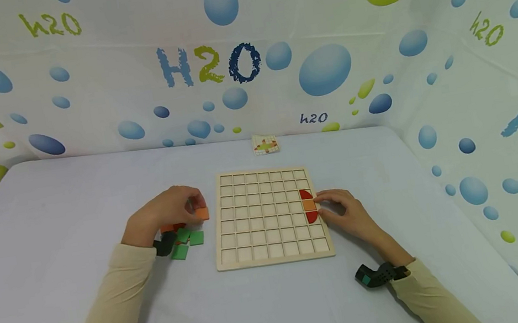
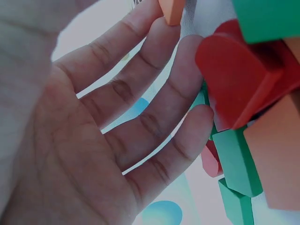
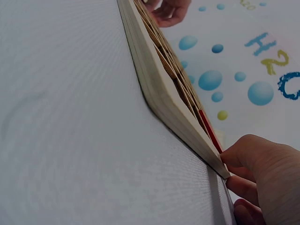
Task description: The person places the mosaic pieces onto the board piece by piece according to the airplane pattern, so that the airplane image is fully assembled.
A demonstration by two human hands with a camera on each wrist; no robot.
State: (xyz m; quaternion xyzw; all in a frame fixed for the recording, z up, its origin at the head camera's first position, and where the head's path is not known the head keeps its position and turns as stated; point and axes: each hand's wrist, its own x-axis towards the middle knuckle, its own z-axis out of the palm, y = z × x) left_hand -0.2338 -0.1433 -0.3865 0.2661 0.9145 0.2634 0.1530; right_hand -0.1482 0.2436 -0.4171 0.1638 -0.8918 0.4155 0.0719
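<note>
My left hand (image 1: 175,207) pinches an orange square tile (image 1: 202,213) between thumb and fingertips, just left of the gridded wooden board (image 1: 276,264). Below that hand lie green tiles (image 1: 196,238) and red and orange pieces, partly hidden by the hand and wrist. The left wrist view shows a red rounded piece (image 2: 234,75) beside the fingertips. My right hand (image 1: 347,212) touches the board's right edge, thumb and forefinger spread apart. Between those fingertips, an orange tile (image 1: 309,205) sits in a right-column cell, with red rounded pieces (image 1: 312,216) directly above and below it.
A small picture card (image 1: 265,144) with a printed pattern lies behind the board, near the table's back edge. The table has a white cloth (image 1: 272,316). A printed curtain (image 1: 126,81) hangs behind and on the right. Each wrist wears a dark camera band (image 1: 381,275).
</note>
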